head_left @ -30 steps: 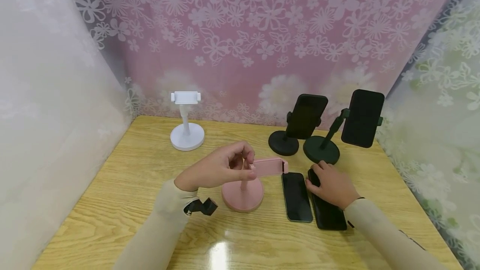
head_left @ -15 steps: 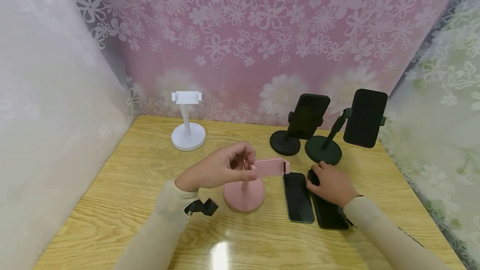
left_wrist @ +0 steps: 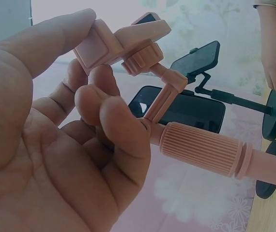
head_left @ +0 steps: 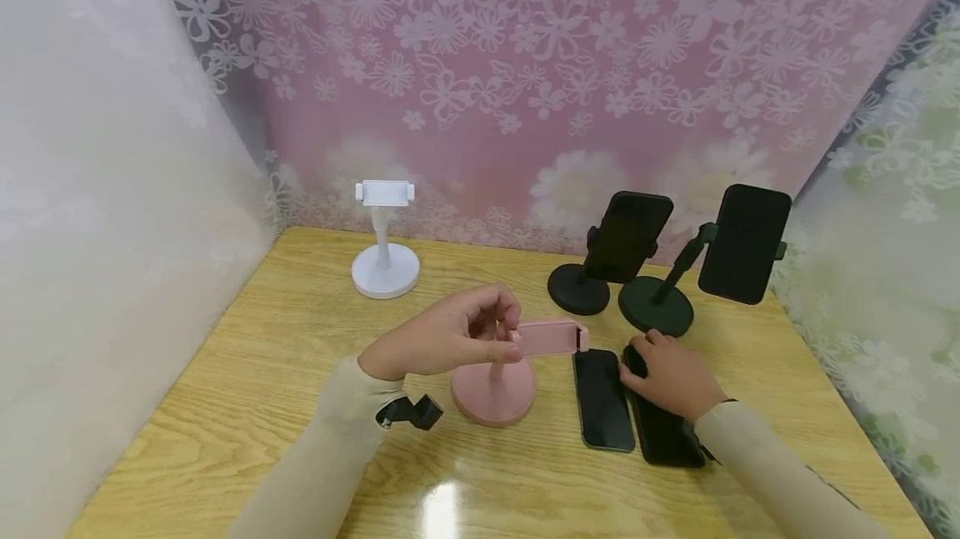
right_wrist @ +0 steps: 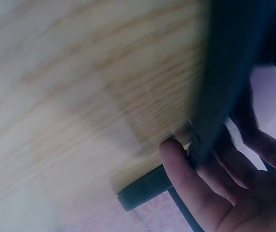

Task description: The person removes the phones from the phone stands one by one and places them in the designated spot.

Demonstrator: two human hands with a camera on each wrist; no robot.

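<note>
My left hand [head_left: 457,331] pinches the left end of the pink phone stand's clamp between thumb and fingers. The pink phone stand [head_left: 493,393] stands upright on the table, its holder turned sideways and holding no phone. In the left wrist view its ribbed neck [left_wrist: 201,149] and jointed arm run off to the right. My right hand [head_left: 673,374] lies over the upper part of a black phone [head_left: 666,435], thumb on its left edge and fingers across the far end. The right wrist view shows that phone [right_wrist: 227,82] edge-on, between thumb and fingers. Part of it is hidden under the hand.
Another black phone [head_left: 604,401] lies flat just left of the right hand. Behind are a black stand [head_left: 577,289] and a dark green stand [head_left: 655,306], each holding a phone. A white stand [head_left: 385,271] without a phone stands at the back left of the wooden table [head_left: 247,406].
The head view has turned slightly, so everything sits a little further right in it. Both hands keep their places on the pink stand and the black phone.
</note>
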